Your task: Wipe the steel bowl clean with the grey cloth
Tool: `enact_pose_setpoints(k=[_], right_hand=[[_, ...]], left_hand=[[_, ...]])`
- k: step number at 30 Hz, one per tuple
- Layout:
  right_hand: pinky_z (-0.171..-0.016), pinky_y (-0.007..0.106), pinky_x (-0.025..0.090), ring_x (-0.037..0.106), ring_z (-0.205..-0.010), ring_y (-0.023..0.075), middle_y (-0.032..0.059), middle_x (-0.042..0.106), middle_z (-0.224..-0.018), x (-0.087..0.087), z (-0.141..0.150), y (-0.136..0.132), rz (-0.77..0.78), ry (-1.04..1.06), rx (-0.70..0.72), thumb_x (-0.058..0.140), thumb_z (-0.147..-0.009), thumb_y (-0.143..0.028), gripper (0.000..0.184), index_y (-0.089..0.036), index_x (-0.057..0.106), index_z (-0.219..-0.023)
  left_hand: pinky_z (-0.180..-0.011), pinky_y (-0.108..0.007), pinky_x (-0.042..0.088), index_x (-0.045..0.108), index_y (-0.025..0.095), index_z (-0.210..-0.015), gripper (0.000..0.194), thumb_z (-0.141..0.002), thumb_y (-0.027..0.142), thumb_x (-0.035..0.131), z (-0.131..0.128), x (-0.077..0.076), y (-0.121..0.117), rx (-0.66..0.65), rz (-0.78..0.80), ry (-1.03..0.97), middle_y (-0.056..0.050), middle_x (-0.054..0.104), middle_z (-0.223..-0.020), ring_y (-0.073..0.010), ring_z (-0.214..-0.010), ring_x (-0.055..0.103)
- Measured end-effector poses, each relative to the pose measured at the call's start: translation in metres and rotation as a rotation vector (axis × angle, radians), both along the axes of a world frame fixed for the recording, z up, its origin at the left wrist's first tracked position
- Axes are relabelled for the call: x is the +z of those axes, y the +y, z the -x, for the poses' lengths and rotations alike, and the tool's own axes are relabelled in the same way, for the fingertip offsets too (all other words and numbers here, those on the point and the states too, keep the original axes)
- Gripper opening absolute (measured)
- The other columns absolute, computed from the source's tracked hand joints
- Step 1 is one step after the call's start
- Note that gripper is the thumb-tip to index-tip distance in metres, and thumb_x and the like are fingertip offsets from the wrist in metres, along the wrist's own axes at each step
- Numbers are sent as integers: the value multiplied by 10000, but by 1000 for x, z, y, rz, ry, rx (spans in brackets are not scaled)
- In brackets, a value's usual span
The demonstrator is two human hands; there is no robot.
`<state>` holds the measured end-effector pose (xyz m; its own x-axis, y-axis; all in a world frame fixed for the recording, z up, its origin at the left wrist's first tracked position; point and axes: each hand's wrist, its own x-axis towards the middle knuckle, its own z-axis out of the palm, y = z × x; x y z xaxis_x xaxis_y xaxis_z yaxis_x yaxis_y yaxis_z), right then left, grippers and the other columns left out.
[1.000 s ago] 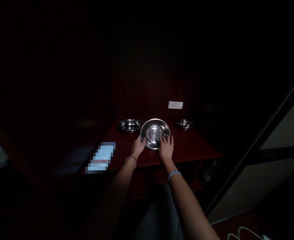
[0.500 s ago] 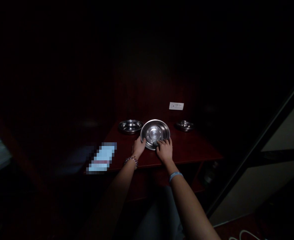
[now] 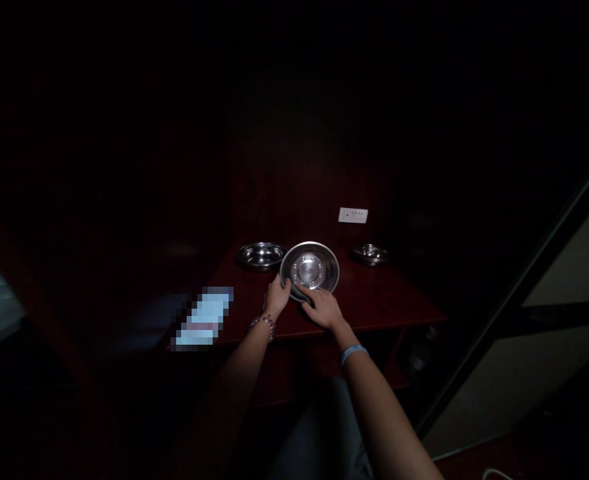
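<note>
From my end I see the right hand (image 3: pixel 325 310) has slid across the metal bowl (image 3: pixel 309 267), from the right part of its inside to the near left, taking the dark pad (image 3: pixel 301 293) along. For the work in hand, I judge that puts the pad on a different stretch of inner wall, just beside the left thumb; the bowl itself has hardly moved.

I read the left hand (image 3: pixel 277 297) as pinching the rim, thumb inside, its other fingers hidden behind. The right hand is partly closed, fingers close together and bent over the pad, pressing it against the metal; I cannot tell how tightly.

The bowl is tilted towards me, over the middle of the desk (image 3: pixel 374 307), behind its front edge; I cannot tell whether it touches the top. Near the back edge sit a wide bowl (image 3: pixel 261 255) towards the left corner and a small bowl (image 3: pixel 370 255) towards the right.
</note>
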<state>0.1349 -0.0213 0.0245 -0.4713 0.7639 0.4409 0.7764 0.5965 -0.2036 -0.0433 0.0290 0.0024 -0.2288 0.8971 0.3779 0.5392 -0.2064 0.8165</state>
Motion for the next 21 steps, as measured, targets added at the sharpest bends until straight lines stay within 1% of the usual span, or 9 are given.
enact_pose_setpoints(k=[3, 8, 12, 17, 21], right_hand=[[-1113, 351, 398, 593, -1250, 217, 20, 651, -1370, 0, 0, 0, 23, 15, -5, 522, -953, -334, 558, -317, 447, -1506], [-1099, 358, 412, 588, -1254, 225, 28, 634, -1390, 0, 0, 0, 61, 41, 1, 556, -932, -346, 600, -308, 429, -1517], [-1103, 377, 411, 577, -1264, 230, 37, 617, -1408, -2, -1, 2, 85, 65, 3, 569, -928, -370, 621, -311, 411, -1526], [-1112, 389, 408, 561, -1287, 232, 45, 596, -1431, -4, -2, 6, 102, 88, 31, 572, -926, -379, 636, -305, 398, -1533], [-1114, 400, 407, 560, -1288, 240, 57, 605, -1419, -5, -2, 7, 107, 100, 51, 571, -926, -373, 648, -292, 384, -1542]], left_hand=[[-935, -322, 517, 589, 208, -1320, 401, -943, 314, 502, 0, 1, -1, -11, 0, 2, -105, 730, -1215, -235, -1091, 698], [-969, -355, 505, 513, 233, -1403, 490, -931, 359, 537, 0, 2, -2, -23, 12, 4, -104, 709, -1264, -260, -1152, 676], [-977, -359, 499, 494, 232, -1400, 519, -919, 413, 566, 0, 5, -5, -31, 19, 2, -108, 705, -1269, -265, -1158, 673], [-966, -365, 498, 514, 224, -1377, 495, -937, 449, 532, -1, 8, -8, -27, 38, 39, -120, 702, -1272, -274, -1166, 667], [-976, -414, 487, 497, 274, -1416, 517, -952, 502, 479, -2, 11, -11, -17, 106, 118, -102, 704, -1275, -308, -1177, 660]])
